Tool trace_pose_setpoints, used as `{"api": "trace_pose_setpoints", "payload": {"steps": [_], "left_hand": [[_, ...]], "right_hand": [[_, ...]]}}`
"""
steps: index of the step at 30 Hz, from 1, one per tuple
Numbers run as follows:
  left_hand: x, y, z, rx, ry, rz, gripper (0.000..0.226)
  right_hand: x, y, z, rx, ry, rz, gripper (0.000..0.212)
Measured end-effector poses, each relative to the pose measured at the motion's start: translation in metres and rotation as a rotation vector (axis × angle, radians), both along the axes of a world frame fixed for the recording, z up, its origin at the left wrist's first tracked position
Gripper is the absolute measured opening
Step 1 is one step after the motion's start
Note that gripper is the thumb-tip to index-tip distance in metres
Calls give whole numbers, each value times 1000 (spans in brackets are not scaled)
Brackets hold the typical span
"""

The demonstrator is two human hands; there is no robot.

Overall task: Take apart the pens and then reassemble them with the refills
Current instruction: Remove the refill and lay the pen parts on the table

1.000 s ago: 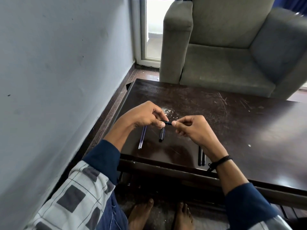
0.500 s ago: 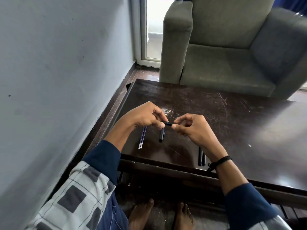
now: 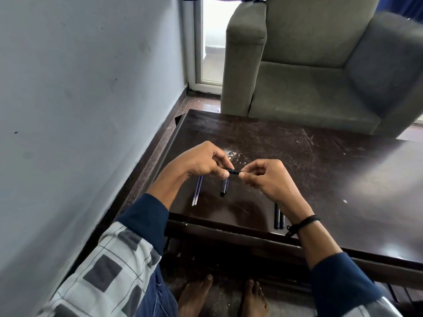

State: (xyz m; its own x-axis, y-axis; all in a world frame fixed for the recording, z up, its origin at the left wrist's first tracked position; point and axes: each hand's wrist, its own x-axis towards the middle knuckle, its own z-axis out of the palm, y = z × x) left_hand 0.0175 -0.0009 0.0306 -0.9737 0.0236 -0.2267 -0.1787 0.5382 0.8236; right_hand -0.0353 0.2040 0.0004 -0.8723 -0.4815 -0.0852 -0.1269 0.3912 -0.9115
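Dark brown tabletop point(image 3: 343, 168), badly scratched, sits low in a narrow corner with a pale wall point(image 3: 80, 88) along the left side. Nearest the camera: two bare feet point(image 3: 194, 296) on the floor under the near edge, and both forearms reaching in. The sleeves point(image 3: 146, 216) are dark blue at the cuffs with a grey-and-white checked layer over them. A black wristband point(image 3: 304, 221) is on the right wrist. Two black barrels point(image 3: 278, 217) lie side by side at the near edge, just beside that wrist and partly hidden by it. Further in, the left hand point(image 3: 201, 161) and right hand point(image 3: 267, 179) meet above the tabletop, each with thumb and forefinger clamped on one end of a short dark pen piece point(image 3: 233, 172), held roughly level; the other fingers are curled in. Can't tell whether the piece is one part or two joined. Below the left hand, two thin bluish refills point(image 3: 197, 191) lie parallel and touching, pointing away from the camera. Just right of them lies a short black pen part point(image 3: 223, 187); cap or barrel section, can't tell. Pale scuff marks point(image 3: 231, 154) show just past the hands, and a small white speck point(image 3: 345, 201) sits well off to the right. Beyond the far edge is a grey-green armchair point(image 3: 309, 65), with a bright glass door point(image 3: 210, 42) left of it.
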Motion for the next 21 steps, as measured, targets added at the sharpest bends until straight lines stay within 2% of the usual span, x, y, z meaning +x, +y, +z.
{"api": "trace_pose_setpoints", "payload": {"steps": [5,12,18,21], "left_hand": [[0,0,-1,-7,24,0,21],[-1,0,-1,-6,22,8,22],[-1,-1,-1,-9,33,2,21],[-1,-2,0,-13,26,7,21]], "right_hand": [[1,-1,0,30,4,6,22],[1,-1,0,6,4,-3,8],[1,-2,0,44,-26,23,22],[1,0,0,9,-32,23,16]]}}
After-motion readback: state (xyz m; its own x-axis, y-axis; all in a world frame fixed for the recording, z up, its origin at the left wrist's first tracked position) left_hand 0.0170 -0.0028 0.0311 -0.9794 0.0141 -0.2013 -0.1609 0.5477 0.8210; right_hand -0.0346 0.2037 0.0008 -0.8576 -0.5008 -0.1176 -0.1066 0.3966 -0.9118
